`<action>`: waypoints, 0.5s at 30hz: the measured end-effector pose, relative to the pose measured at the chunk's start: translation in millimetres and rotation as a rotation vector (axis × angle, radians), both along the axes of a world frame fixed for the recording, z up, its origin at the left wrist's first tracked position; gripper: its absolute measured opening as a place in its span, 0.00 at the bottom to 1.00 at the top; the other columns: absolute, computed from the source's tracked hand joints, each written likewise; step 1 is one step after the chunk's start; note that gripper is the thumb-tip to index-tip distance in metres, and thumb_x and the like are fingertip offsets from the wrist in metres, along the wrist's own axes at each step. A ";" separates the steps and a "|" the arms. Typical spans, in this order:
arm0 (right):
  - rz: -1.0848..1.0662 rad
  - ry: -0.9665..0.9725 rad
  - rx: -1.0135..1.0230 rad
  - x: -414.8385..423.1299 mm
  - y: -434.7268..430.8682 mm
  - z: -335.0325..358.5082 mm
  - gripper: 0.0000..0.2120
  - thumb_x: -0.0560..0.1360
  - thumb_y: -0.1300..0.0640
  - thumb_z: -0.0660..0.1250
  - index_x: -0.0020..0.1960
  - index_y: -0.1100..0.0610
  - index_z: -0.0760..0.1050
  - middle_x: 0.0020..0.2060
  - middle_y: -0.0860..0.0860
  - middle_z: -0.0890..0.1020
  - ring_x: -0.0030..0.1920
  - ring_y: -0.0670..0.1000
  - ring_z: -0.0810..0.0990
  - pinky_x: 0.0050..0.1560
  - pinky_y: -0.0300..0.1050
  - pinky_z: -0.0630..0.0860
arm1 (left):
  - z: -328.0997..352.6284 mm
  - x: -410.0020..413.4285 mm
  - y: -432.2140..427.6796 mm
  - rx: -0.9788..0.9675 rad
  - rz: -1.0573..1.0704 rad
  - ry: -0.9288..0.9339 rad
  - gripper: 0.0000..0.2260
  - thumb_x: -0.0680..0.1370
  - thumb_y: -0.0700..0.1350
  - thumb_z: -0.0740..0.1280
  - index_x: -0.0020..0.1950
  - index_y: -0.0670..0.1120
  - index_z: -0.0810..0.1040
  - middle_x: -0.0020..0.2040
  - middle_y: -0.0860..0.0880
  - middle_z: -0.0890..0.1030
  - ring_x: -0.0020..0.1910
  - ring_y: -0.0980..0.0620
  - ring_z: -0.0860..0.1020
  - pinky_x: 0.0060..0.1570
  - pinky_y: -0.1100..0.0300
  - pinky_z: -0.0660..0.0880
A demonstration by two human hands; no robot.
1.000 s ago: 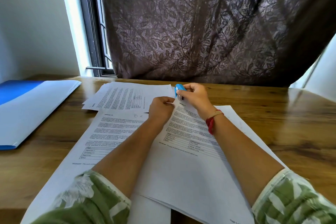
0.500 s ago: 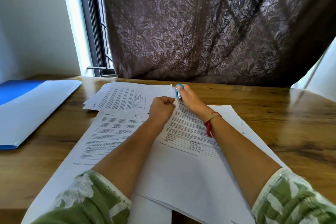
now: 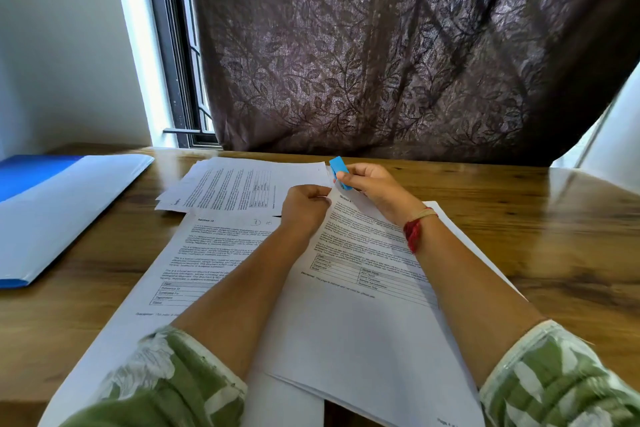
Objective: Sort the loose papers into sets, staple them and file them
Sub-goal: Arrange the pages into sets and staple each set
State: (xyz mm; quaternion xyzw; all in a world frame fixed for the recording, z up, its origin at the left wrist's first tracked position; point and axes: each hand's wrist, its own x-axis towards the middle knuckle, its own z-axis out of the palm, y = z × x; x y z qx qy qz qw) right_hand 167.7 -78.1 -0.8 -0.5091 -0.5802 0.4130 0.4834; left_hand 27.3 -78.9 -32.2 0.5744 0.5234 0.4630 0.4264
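Note:
A small blue stapler [image 3: 339,172] is gripped in my right hand [image 3: 375,185], at the top left corner of the right-hand paper set [image 3: 367,315]. My left hand [image 3: 304,206] pinches that same corner of the set, just left of the stapler. A second printed set [image 3: 194,263] lies on the desk under my left forearm. A third stack of papers [image 3: 239,185] lies turned sideways behind it. A blue and white folder [image 3: 59,208] lies open at the far left of the desk.
The wooden desk [image 3: 561,253] shows bare wood to the right of the papers. A dark patterned curtain [image 3: 398,52] hangs right behind the desk's back edge, with a window frame [image 3: 173,55] at its left.
My right hand has turned so that the stapler's blue body shows again at the paper corner, after being nearly hidden half a second ago. My left hand has kept its pinch.

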 end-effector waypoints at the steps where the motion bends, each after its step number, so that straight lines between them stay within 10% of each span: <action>1: 0.003 0.007 0.014 2.3 -0.6 1.0 0.12 0.76 0.59 0.67 0.58 0.63 0.77 0.44 0.50 0.81 0.42 0.43 0.78 0.42 0.29 0.74 | 0.5 0.1 -0.2 -0.006 0.001 -0.013 0.09 0.79 0.40 0.65 0.58 0.48 0.80 0.52 0.51 0.82 0.46 0.54 0.80 0.40 0.64 0.77; 15: -0.016 -0.022 -0.046 7.6 -5.3 6.9 0.04 0.74 0.56 0.70 0.48 0.55 0.79 0.41 0.49 0.83 0.40 0.43 0.81 0.46 0.35 0.77 | -1.6 1.8 4.4 -0.014 0.032 0.007 0.12 0.78 0.41 0.67 0.62 0.47 0.80 0.58 0.48 0.81 0.54 0.50 0.80 0.56 0.53 0.79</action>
